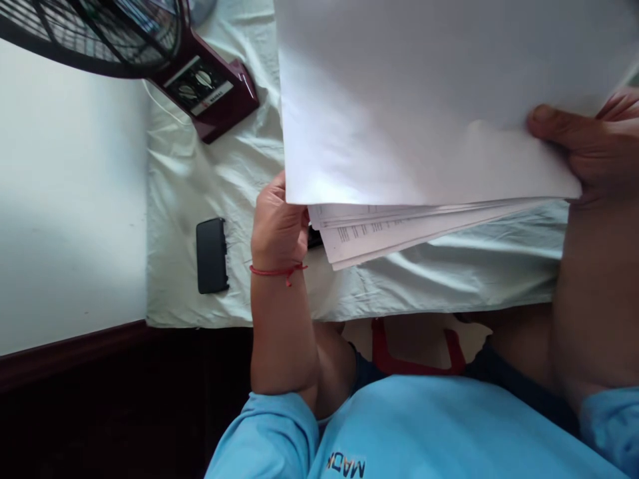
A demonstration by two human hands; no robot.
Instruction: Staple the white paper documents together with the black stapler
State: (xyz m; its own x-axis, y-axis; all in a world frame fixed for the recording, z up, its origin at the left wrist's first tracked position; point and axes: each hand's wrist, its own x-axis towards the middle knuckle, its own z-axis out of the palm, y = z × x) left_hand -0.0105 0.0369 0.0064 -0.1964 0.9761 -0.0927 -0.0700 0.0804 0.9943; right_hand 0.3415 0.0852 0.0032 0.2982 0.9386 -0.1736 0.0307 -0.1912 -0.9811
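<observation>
The stack of papers (pixel 424 106) runs off the top edge and hides the fingers of the left hand (pixel 277 223). The right hand (pixel 594 146) and the fan (pixel 114 33) are cut by the edges. Print on the lower sheets is too small to read.

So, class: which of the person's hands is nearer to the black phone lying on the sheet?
Left. The left hand holds the paper stack just beside the phone; the right hand grips the stack's far edge, well away from it.

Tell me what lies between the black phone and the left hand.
Only bare, wrinkled sheet separates the phone from the left hand, seen from the head camera.
</observation>
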